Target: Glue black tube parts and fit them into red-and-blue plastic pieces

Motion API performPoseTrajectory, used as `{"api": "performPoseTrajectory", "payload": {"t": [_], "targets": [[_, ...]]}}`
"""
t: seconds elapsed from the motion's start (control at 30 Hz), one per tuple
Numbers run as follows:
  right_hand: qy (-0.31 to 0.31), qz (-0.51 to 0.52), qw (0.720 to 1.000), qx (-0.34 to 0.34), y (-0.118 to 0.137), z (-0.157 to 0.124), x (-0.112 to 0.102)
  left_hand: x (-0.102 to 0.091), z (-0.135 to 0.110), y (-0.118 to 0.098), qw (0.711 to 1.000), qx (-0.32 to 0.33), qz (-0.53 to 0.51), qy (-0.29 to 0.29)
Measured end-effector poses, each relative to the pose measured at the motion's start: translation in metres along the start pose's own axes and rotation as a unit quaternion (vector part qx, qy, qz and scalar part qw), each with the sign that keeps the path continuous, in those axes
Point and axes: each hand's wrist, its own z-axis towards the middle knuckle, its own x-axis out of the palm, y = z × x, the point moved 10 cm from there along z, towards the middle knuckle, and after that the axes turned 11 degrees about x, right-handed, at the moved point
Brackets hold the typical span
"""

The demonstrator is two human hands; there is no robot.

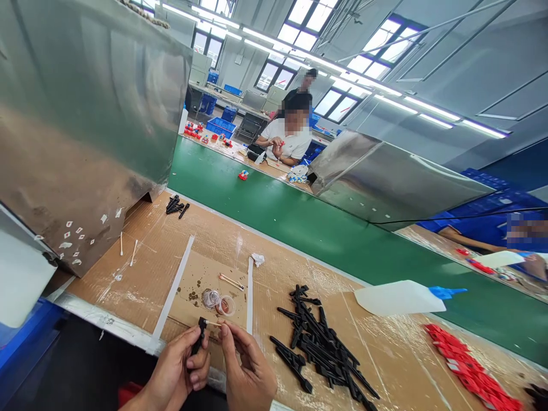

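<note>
My left hand (182, 362) is closed round a small black plastic part (199, 334), its wider head upward. Between thumb and fingers, my right hand (246, 362) pinches a cotton swab (213, 323), whose tip meets the head of the black part. Just beyond my hands, two small round clear containers, one a cup (225, 306) with brownish contents, the other a clear lid or dish (210, 298), rest on a piece of cardboard (184, 308). Used cotton swabs (231, 282) lie behind them. A pile of similar black parts (321, 342) is to the right of my right hand.
A white bottle with a blue tip (402, 298) lies at right, near red parts (475, 368). A few black parts (176, 206) sit by the green belt (265, 211). A metal housing (85, 131) stands left. Across the belt, a person (289, 137) works.
</note>
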Motion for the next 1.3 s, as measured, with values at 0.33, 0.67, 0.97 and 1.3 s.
{"api": "performPoseTrajectory", "payload": {"t": [0.33, 0.67, 0.97, 1.3], "targets": [[-0.042, -0.025, 0.998, -0.049, 0.017, -0.007, -0.005, -0.001, 0.0, 0.0, 1.0, -0.001, 0.008, -0.006], [-0.055, 0.005, 0.997, -0.053, 0.023, -0.007, -0.002, -0.007, 0.002, 0.005, 1.0, -0.004, 0.003, -0.019], [-0.07, 0.04, 0.996, 0.027, 0.004, -0.005, -0.002, -0.005, 0.003, 0.002, 0.999, -0.006, 0.005, -0.031], [-0.073, 0.102, 0.976, 0.179, -0.033, 0.025, -0.025, -0.006, 0.005, 0.007, 0.999, -0.008, -0.035, 0.027]]}}
